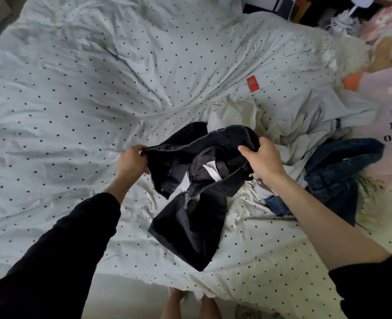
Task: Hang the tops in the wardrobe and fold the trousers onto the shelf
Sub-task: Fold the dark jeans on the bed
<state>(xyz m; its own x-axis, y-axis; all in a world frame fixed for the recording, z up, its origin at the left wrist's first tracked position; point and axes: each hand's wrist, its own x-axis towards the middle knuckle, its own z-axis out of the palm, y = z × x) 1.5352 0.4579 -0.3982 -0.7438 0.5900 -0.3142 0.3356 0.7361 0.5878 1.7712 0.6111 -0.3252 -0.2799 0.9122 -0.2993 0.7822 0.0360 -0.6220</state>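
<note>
A pair of black jeans (190, 217) hangs above the bed, held up by its waistband. My left hand (133, 161) grips the left side of the waistband and my right hand (263, 158) grips the right side. The waist gapes open and shows white pocket linings; the legs droop down toward the bed's near edge. A pair of dark blue jeans (337, 171) lies crumpled on the bed to the right. A pale cream garment (243, 116) lies bunched behind the black jeans.
The bed is covered by a white duvet with small black dots (75, 100). A small red card (252, 84) lies on it. A pink printed cushion (390, 116) and clutter sit at the right. My bare feet (190, 305) stand at the bed's near edge.
</note>
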